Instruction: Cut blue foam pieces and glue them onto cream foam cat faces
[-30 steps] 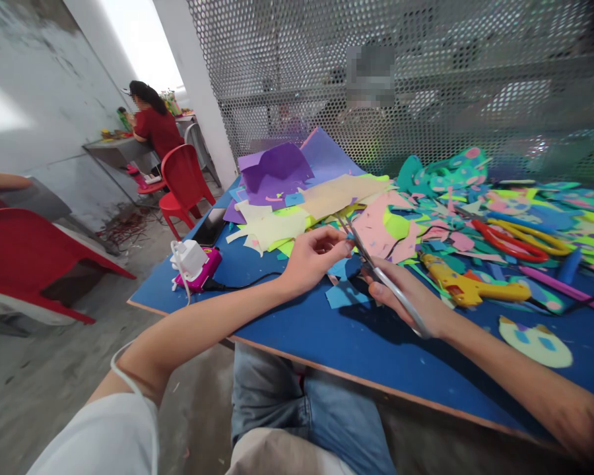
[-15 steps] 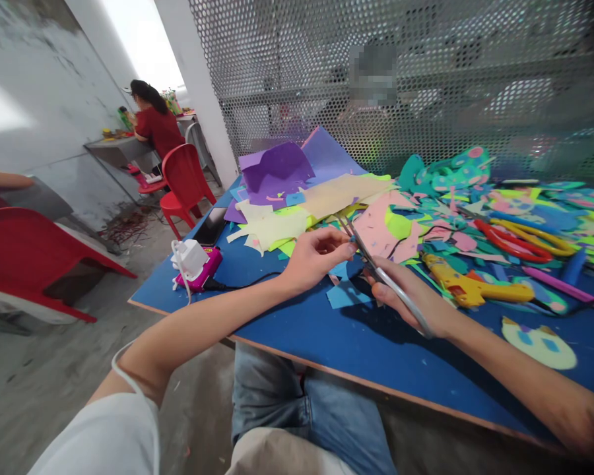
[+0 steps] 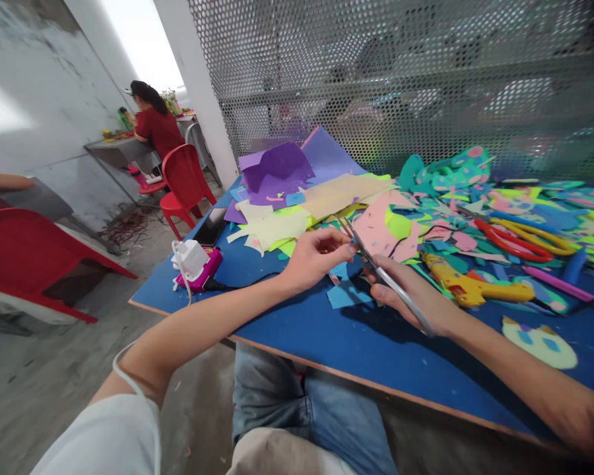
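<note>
1. Red chairs (image 3: 30,257) are standing on the concrete floor (image 3: 54,369).
2. The left hand (image 3: 313,258), fingers curled, is pinching a tiny scrap (image 3: 350,245) over the blue table (image 3: 297,323).
3. The right hand (image 3: 412,298), wrapped shut, is holding scissors (image 3: 371,264) against the scrap; a perforated screen (image 3: 400,79) is standing behind.

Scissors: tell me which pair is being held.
The plain silver scissors, gripped in the right hand over the blue table; the red-handled scissors and yellow-handled scissors lie loose further right.
</note>
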Motion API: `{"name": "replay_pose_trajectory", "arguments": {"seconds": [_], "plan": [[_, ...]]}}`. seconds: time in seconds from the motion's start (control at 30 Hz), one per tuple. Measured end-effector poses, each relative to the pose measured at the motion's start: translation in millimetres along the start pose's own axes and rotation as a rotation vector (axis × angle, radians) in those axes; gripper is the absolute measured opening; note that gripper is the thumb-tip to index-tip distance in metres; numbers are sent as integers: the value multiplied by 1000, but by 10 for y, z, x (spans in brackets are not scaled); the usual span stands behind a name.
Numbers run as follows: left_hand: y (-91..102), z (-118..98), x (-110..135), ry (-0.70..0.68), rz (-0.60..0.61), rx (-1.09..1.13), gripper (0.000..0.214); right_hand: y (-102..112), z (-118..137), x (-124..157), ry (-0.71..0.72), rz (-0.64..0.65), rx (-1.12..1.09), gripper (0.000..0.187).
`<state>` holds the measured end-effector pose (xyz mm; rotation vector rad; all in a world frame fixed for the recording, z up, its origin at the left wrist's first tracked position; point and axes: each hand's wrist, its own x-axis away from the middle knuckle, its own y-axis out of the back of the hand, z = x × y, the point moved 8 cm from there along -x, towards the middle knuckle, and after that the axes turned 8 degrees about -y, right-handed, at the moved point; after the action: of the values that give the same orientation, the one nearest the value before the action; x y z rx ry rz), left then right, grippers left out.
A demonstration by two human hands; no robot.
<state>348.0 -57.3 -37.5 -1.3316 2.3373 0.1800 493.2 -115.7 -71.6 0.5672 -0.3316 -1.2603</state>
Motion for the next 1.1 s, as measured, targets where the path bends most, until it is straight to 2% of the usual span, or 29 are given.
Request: {"name": "replay_pose_trajectory", "arguments": {"seconds": [0.23, 0.4, 0.83, 1.1], "plan": [[-37, 22, 9, 22, 35, 22, 48, 2, -26, -8, -43, -3, 27, 48], [-13, 22, 10, 6, 1, 15, 47, 1, -46, -9, -70, -2, 31, 47], [21, 43, 8, 5, -2, -63, 45, 2, -44, 23, -17, 34, -8, 46], [29, 77, 10, 7, -10, -68, 45, 8, 14, 35, 6, 53, -13, 54]]}}
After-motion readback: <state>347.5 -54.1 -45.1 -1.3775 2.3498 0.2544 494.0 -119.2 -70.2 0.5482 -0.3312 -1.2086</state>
